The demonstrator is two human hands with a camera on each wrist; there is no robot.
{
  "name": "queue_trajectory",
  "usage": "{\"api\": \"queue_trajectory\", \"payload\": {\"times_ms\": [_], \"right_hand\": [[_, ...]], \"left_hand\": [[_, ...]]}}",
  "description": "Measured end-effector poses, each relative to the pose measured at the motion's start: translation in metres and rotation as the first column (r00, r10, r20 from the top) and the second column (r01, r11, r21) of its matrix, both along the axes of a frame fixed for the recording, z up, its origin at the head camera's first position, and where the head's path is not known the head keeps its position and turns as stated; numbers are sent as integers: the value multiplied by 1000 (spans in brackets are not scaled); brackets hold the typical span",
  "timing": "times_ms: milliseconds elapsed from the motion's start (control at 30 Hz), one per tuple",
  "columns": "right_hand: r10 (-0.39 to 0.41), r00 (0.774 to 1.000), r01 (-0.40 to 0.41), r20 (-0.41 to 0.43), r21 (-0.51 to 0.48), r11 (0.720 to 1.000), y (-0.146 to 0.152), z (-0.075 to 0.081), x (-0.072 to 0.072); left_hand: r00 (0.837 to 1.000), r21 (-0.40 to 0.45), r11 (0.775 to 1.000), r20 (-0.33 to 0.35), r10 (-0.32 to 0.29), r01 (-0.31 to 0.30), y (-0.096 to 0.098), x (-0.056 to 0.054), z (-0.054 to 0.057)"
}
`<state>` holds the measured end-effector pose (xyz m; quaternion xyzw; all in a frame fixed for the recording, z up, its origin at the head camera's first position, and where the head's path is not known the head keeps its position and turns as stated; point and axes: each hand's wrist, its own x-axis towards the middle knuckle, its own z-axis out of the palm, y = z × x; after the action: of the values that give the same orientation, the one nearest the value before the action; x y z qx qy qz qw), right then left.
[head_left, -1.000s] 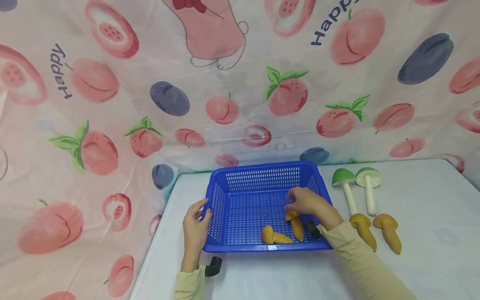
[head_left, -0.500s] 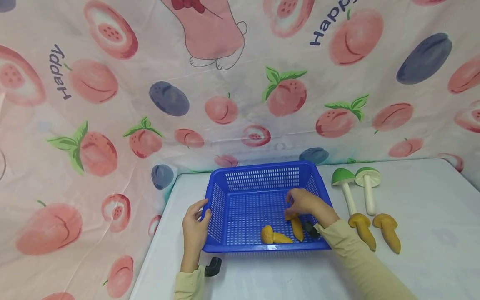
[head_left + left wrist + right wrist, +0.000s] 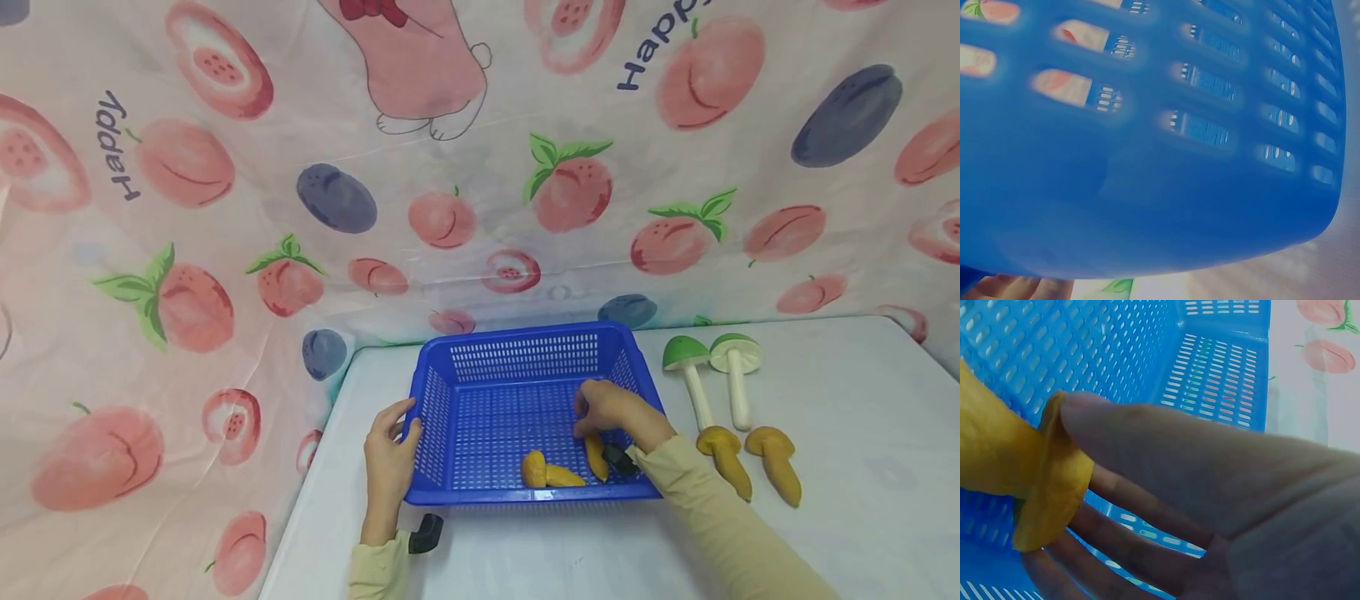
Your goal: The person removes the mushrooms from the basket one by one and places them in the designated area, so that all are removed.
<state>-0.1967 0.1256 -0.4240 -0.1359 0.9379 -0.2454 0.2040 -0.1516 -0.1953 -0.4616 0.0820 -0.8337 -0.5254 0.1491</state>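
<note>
A blue plastic basket (image 3: 510, 496) with slotted walls stands on the table. My left hand (image 3: 390, 458) grips its left rim; in the left wrist view the basket wall (image 3: 1104, 181) covers most of that hand. Inside the basket, my right hand (image 3: 611, 408) pinches the cap of a yellow toy mushroom (image 3: 596, 458). The right wrist view shows the thumb on the edge of the mushroom's cap (image 3: 1057, 481), with the fingers around its other side. A second yellow mushroom (image 3: 551, 472) lies by the basket's front wall, apart from both hands.
Right of the basket lie two green-capped mushrooms with white stems, one on the left (image 3: 688, 367) and one beside it (image 3: 738, 379). In front of them lie two more yellow mushrooms, a left one (image 3: 726, 462) and a right one (image 3: 775, 462). A fruit-print cloth (image 3: 450, 167) hangs behind the table.
My right hand has come down slightly onto the yellow mushroom's cap and now pinches it, hiding the cap in the head view. My left hand and the basket have stayed in place.
</note>
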Motion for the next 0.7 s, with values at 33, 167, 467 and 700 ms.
{"api": "queue_trajectory", "payload": {"times_ms": [33,167,467,700], "right_hand": [[6,1000,-6,-5,1,1000,0,0,0],[20,1000,-20,-11,4,1000,0,0,1],[41,999,-41,-4,0,999,1,0,2],[50,998,-51,-25,-12,999,3,-1,0]], "left_hand": [[1000,1,1000,0,1,-1,0,0,0],[1000,-2,1000,1,0,0,0,0,-1],[1000,1,1000,-7,-5,5,-1,0,-2],[1000,7,1000,-7,-5,5,0,0,-2]]}}
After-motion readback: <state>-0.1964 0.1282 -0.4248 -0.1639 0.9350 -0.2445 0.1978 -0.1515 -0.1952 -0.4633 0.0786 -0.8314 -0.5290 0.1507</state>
